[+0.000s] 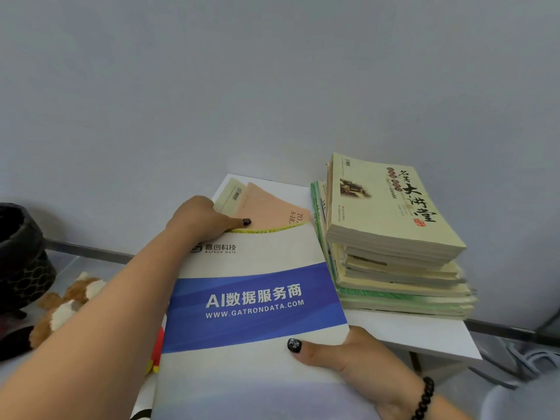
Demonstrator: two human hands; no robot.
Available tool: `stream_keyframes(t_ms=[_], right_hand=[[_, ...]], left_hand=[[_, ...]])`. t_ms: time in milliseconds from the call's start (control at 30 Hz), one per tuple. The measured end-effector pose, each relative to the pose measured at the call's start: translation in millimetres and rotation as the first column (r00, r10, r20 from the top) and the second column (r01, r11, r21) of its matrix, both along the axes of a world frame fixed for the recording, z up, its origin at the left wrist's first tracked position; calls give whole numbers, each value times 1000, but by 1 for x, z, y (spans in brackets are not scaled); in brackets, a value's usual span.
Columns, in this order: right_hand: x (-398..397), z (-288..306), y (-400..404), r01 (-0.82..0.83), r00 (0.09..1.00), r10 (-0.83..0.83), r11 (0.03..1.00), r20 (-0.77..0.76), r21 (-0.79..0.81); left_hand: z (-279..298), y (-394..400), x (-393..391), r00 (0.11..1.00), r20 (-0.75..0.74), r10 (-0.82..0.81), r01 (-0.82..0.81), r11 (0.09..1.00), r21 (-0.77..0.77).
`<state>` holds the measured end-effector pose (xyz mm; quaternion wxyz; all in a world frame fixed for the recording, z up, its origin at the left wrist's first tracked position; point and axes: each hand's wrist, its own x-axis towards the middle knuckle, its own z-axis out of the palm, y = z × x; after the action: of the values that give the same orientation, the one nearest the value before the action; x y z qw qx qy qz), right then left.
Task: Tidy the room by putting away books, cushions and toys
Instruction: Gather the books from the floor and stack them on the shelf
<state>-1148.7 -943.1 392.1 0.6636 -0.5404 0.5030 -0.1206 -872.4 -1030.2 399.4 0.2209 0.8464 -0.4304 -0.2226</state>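
A large white and blue booklet (254,301) lies across the white table (424,334), tilted toward me. My left hand (200,219) holds its far left corner, thumb on top. My right hand (342,353) grips its near right edge, thumb pressed on the cover. Beyond the booklet lie a peach book (266,204) and a pale green book (230,195), partly covered. A tall stack of pale yellow and green books (391,247) stands on the table at the right.
A brown and white plush toy (66,301) lies on the floor at left, beside a dark basket (21,256). A plain wall rises behind the table. Grey fabric (521,356) shows at the right edge.
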Motion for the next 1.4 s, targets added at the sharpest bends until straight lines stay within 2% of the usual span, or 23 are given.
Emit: stream_keyframes(t_ms=[67,133,267,367,433,500,533,600,667,733,800,933,1000,1033,1100,1133,1200,1267,1333,1400], right_hand=[[2,1,-2,22,996,-23,1000,86,13],[5,5,-1,25,989,-27,1000,146,11],[13,3,-2,24,983,-34,998,182,56],[22,-2,-2,46,979,-82,980,186,193],[30,-1,-4,79,976,-115,977,182,197],[35,6,-7,135,973,-156,982,168,131],[39,10,-9,163,972,-177,981,152,102],[40,15,-17,240,963,-245,969,114,58],[44,15,-23,240,966,-241,970,93,27],[51,9,-29,238,966,-241,970,94,43],[55,2,-28,272,953,-282,957,111,99],[60,1,-16,230,924,-279,951,262,205],[54,1,-10,190,936,-226,970,269,154],[48,2,-6,178,950,-195,980,243,94],[39,7,3,85,993,-80,995,90,-60],[35,12,8,-8,999,2,989,-42,-147],[24,17,12,-200,941,91,926,-326,-319],[18,20,12,-212,920,5,849,-393,-484],[16,26,10,-67,964,-89,832,-251,-550],[15,28,4,158,987,-131,891,92,-426]], left_hand=[[6,5,8,997,69,47,-36,988,-152],[15,14,18,991,68,118,-90,942,-322],[30,38,46,957,-30,288,-246,756,-607],[47,61,55,939,-80,333,-280,613,-739],[54,74,57,947,-56,316,-240,581,-778],[56,85,56,955,-62,290,-229,589,-775],[56,91,56,958,-114,262,-253,590,-767],[55,100,49,922,-362,140,-366,620,-694],[52,110,42,778,-628,40,-464,711,-529],[42,116,31,647,-761,52,-473,810,-347],[28,118,21,626,-774,93,-441,861,-253],[12,111,12,683,-715,150,-358,922,-149],[12,107,9,686,-713,145,-347,927,-146],[13,104,5,683,-717,136,-345,926,-153],[16,99,1,668,-735,115,-355,918,-179],[17,98,0,657,-746,106,-358,915,-185],[22,95,-4,639,-766,73,-343,918,-198],[28,94,-9,617,-787,-4,-307,920,-245],[33,97,-14,585,-805,-103,-266,912,-311],[35,102,-23,562,-803,-197,-257,881,-396]])
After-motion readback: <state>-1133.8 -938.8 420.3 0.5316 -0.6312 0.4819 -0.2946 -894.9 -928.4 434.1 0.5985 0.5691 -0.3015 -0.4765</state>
